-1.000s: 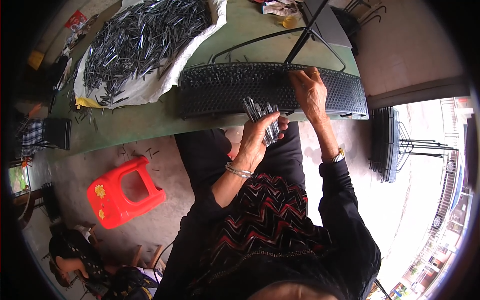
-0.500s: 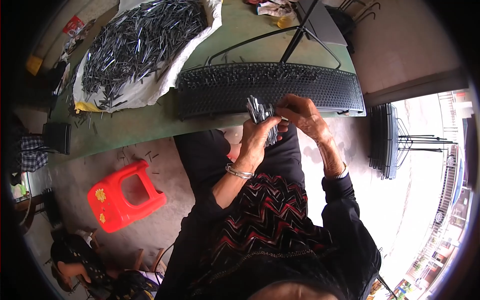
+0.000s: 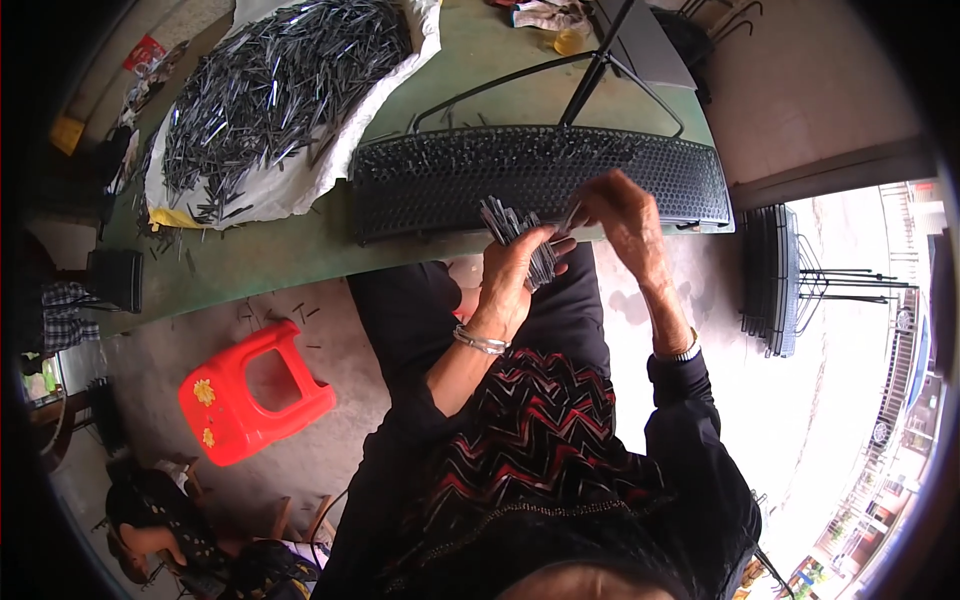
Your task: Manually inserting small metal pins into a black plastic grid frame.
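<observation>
My left hand [image 3: 508,272] is closed round a bundle of thin dark grey strips [image 3: 503,217], their ends fanning out past the thumb. Just to its right, my right hand [image 3: 624,218] is raised with its fingertips pinched, and a slim strip [image 3: 571,217] seems to stick out of them. Beyond both hands, along the near edge of the green table [image 3: 240,262], lies a long black panel [image 3: 430,205] full of small holes. Short strip ends crowd the holes of its far rows; the nearer rows look bare. Black metal legs [image 3: 600,60] rise behind the panel.
A large heap of loose strips [image 3: 285,90] lies on a white sack [image 3: 325,190] at the table's left. On the floor stands a red plastic stool [image 3: 225,425]. Stacked black panels with rods [image 3: 770,280] are at right. Another person [image 3: 150,530] is at lower left.
My right hand has moved up and to the right, away from the bundle and over the panel's near edge. The bundle in my left hand has tilted leftward.
</observation>
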Demonstrator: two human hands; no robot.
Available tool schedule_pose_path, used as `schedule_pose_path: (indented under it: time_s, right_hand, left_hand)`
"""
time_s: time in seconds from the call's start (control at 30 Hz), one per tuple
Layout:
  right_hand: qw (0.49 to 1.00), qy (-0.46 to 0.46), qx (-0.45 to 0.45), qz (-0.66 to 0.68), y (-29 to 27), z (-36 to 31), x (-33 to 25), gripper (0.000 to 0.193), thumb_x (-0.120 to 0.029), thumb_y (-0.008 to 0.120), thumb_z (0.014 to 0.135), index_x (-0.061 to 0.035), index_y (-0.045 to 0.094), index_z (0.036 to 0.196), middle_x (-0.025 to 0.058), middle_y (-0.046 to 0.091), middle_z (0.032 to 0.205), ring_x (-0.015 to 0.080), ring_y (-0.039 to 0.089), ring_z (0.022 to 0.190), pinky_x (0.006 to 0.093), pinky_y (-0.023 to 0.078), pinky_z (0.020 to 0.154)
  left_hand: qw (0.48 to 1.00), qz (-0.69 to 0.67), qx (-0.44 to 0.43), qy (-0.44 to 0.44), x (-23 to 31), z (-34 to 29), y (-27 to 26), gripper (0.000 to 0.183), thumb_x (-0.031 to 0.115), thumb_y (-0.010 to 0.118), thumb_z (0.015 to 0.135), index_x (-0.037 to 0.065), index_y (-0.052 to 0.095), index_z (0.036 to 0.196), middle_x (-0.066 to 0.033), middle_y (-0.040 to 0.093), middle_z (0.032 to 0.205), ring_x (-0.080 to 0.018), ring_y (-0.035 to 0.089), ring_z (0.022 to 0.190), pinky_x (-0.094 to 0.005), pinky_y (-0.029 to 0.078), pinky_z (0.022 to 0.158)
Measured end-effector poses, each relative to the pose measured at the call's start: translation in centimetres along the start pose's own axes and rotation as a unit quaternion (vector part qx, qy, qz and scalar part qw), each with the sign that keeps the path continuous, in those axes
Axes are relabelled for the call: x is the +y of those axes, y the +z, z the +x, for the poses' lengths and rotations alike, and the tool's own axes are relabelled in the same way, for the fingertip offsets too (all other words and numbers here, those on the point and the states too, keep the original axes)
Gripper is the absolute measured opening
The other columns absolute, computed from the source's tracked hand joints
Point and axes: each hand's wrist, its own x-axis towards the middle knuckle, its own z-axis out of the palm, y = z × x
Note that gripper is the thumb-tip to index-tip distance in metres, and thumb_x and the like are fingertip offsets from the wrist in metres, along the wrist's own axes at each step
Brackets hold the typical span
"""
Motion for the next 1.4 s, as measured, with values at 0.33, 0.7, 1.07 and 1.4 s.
schedule_pose_path:
  time_s: [0.33, 0.7, 1.07, 1.4]
  right_hand:
    - [0.968, -0.1, 0.196, -0.118, -1.6, 4.7, 2.1, 0.009, -0.005, 0.055, 0.092, 0.0015, 0.059, 0.096, 0.0095, 0.069, 0.079, 0.0132, 0.066, 0.073, 0.0256, 0.052, 0.068]
    - [0.956, -0.153, 0.162, -0.192, -2.0, 5.9, 2.5, 0.008, -0.006, 0.055, 0.091, 0.0, 0.06, 0.093, 0.0087, 0.069, 0.074, 0.0141, 0.068, 0.071, 0.0264, 0.052, 0.065]
    - [0.944, -0.17, 0.056, -0.277, -3.5, 6.8, 1.3, 0.005, -0.004, 0.054, 0.091, -0.0005, 0.056, 0.094, 0.0104, 0.067, 0.079, 0.0176, 0.068, 0.07, 0.0289, 0.052, 0.064]
    - [0.945, -0.195, -0.013, -0.262, -4.2, 7.5, 1.5, 0.007, -0.002, 0.057, 0.09, -0.0009, 0.057, 0.097, 0.0099, 0.065, 0.082, 0.0177, 0.067, 0.073, 0.0294, 0.052, 0.066]
  left_hand:
    - [0.996, -0.042, -0.042, -0.061, -0.9, 0.3, -0.2, 0.015, 0.014, 0.062, 0.088, 0.002, 0.063, 0.098, -0.0154, 0.068, 0.094, -0.0246, 0.068, 0.084, -0.0377, 0.057, 0.072]
    - [0.991, -0.084, -0.07, -0.083, -1.3, 0.2, -0.4, 0.015, 0.014, 0.063, 0.088, 0.003, 0.061, 0.097, -0.0162, 0.067, 0.093, -0.0259, 0.067, 0.087, -0.0451, 0.058, 0.078]
    - [0.991, -0.078, -0.079, -0.078, -0.8, -0.1, -0.3, 0.02, 0.016, 0.065, 0.087, 0.004, 0.062, 0.102, -0.0143, 0.068, 0.095, -0.0248, 0.068, 0.087, -0.0431, 0.059, 0.074]
    - [0.989, -0.083, -0.078, -0.1, -1.0, -0.1, -0.5, 0.02, 0.018, 0.064, 0.088, 0.004, 0.061, 0.103, -0.0163, 0.066, 0.097, -0.0279, 0.065, 0.092, -0.0486, 0.057, 0.08]
